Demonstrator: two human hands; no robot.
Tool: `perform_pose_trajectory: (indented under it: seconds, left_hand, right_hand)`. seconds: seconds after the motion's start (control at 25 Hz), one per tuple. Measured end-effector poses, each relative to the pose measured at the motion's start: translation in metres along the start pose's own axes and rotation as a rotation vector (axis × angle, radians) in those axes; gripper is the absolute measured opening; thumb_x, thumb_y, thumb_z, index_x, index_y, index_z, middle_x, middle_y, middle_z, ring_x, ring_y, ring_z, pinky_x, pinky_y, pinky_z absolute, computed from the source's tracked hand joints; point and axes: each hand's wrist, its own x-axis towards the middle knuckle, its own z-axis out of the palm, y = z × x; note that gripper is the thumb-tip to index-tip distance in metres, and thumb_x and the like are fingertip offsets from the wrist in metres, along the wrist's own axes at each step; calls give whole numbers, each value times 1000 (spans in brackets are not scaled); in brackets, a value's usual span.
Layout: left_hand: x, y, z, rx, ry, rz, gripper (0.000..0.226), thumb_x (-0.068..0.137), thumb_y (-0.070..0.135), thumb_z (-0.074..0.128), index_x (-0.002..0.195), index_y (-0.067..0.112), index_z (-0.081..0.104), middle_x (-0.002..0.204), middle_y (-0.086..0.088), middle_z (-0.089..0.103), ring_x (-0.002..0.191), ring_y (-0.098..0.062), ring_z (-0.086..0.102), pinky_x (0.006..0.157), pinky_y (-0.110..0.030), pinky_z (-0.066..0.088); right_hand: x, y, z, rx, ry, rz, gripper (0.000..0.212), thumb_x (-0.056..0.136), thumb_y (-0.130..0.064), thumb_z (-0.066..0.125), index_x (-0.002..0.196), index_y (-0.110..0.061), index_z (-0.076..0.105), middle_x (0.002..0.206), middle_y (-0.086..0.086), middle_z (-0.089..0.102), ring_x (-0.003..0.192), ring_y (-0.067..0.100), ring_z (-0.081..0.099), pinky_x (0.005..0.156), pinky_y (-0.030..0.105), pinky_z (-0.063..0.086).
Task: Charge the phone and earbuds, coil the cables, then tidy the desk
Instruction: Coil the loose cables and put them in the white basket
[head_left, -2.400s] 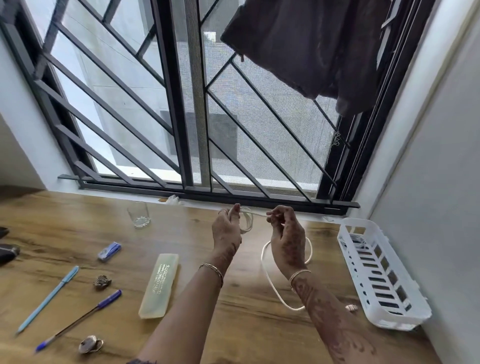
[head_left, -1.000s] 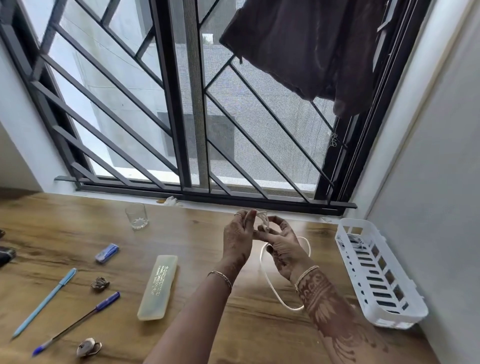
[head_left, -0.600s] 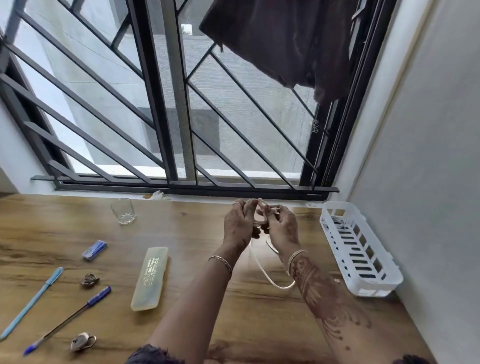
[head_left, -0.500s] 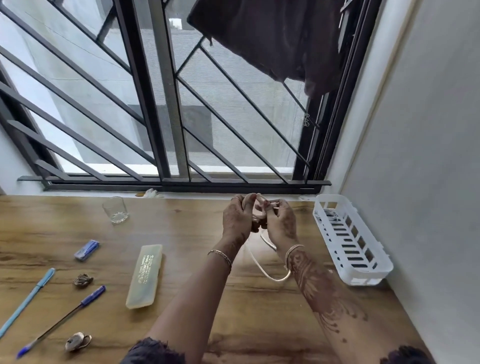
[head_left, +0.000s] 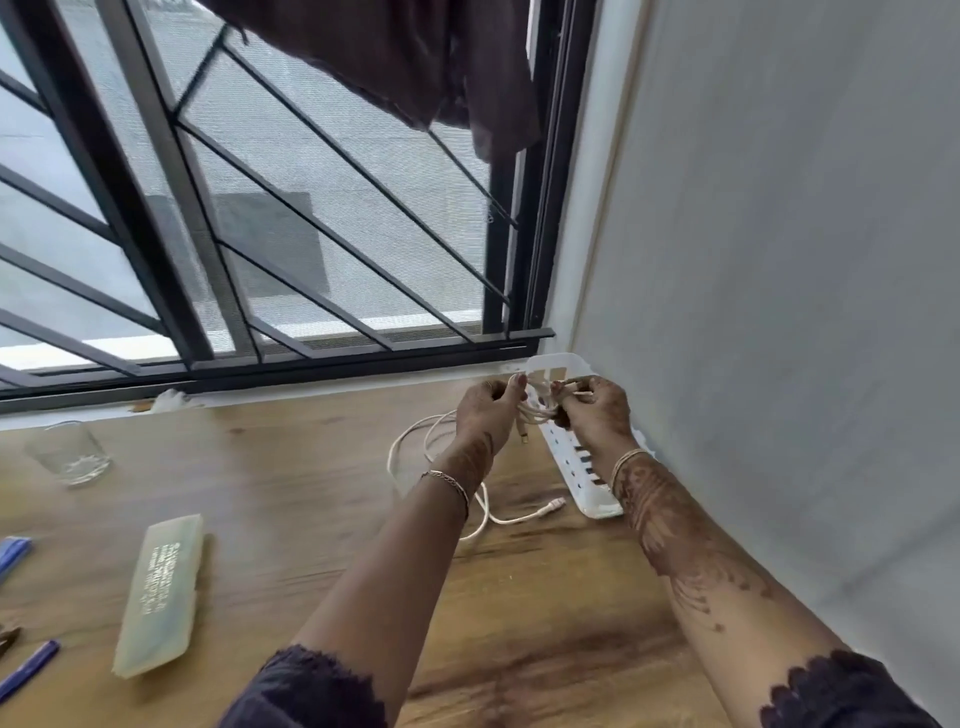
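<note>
Both hands are raised above the wooden desk (head_left: 291, 514) near its far right corner. My left hand (head_left: 488, 410) and my right hand (head_left: 592, 410) each grip a small coiled bundle of white cable (head_left: 537, 408) held between them. A short end with a plug hangs below the left hand. More loose white cable (head_left: 415, 441) lies in loops on the desk under my left wrist, ending in a white connector (head_left: 553, 505). No phone or earbuds are in view.
A white slotted plastic basket (head_left: 576, 467) stands against the right wall, partly behind my right hand. A drinking glass (head_left: 67, 452) sits at the far left, a pale translucent case (head_left: 158, 592) at left front, and a blue pen (head_left: 26, 670) at the left edge. A barred window runs behind the desk.
My hands came together and wound the cable into a small bundle. The view has swung right, so the hands now sit over the basket and a second loose cable with its connector shows.
</note>
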Motion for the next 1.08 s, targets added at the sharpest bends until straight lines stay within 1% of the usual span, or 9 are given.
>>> perform_pose_trajectory:
  seconds: [0.08, 0.2, 0.28, 0.36, 0.48, 0.6, 0.72, 0.92, 1.08]
  left_hand:
    - [5, 6, 17, -101, -83, -48, 25, 93, 33, 58, 82, 13, 69, 69, -2, 63, 59, -13, 54, 62, -28, 50]
    - [15, 11, 39, -201, -144, -138, 27, 91, 25, 63, 96, 0, 68, 72, -5, 64, 51, -9, 58, 63, -26, 56]
    - [24, 9, 49, -228, -128, -171, 25, 90, 24, 64, 99, 0, 66, 75, -4, 65, 49, -8, 59, 69, -29, 57]
    - [34, 1, 53, -243, -93, -207, 21, 91, 23, 62, 99, 3, 65, 78, -3, 64, 56, -13, 59, 75, -33, 57]
    - [49, -13, 52, -235, -40, -263, 12, 91, 19, 62, 94, 7, 63, 80, -5, 64, 60, -15, 59, 68, -29, 58]
    - [59, -26, 52, -236, -11, -314, 4, 89, 11, 61, 89, 8, 63, 79, -7, 64, 57, -16, 60, 60, -26, 56]
    - [63, -34, 57, -249, -13, -350, 5, 88, 7, 61, 84, 10, 62, 78, -7, 64, 57, -17, 60, 56, -24, 54]
    - [65, -40, 57, -279, -16, -375, 6, 89, 7, 60, 84, 10, 61, 77, -6, 62, 59, -17, 59, 58, -24, 55]
    - [62, -39, 48, -281, 0, -377, 7, 89, 4, 58, 94, 6, 62, 78, -6, 62, 60, -17, 59, 58, -23, 56]
  right_hand:
    - [16, -3, -24, -129, -16, -25, 4, 83, -12, 72, 81, -13, 69, 90, 15, 73, 84, 30, 71, 80, 41, 59]
    - [41, -8, -42, -407, -6, -118, 6, 83, -15, 71, 88, -13, 72, 93, 9, 74, 88, 26, 70, 84, 38, 57]
    - [54, -9, -48, -565, 11, -178, 5, 83, -17, 69, 87, -16, 72, 95, 7, 73, 91, 24, 68, 82, 30, 54]
    - [68, -5, -49, -657, 13, -189, 5, 84, -16, 68, 87, -18, 70, 98, 7, 73, 96, 26, 66, 81, 28, 51]
    - [85, 7, -42, -793, -32, -195, 7, 87, -15, 64, 90, -20, 68, 103, 8, 71, 101, 29, 63, 84, 31, 49]
    - [93, 24, -28, -934, -115, -263, 8, 90, -17, 62, 96, -18, 66, 102, 8, 69, 96, 29, 63, 80, 30, 48]
    - [99, 42, -18, -1005, -197, -274, 10, 91, -14, 61, 99, -15, 65, 104, 10, 67, 96, 29, 63, 85, 34, 51]
    - [100, 53, -10, -1058, -216, -334, 14, 91, -9, 55, 99, -13, 66, 102, 10, 67, 95, 29, 63, 84, 33, 51]
    - [98, 50, -9, -1053, -226, -335, 17, 94, -17, 56, 103, -12, 69, 104, 11, 69, 98, 29, 64, 90, 35, 53]
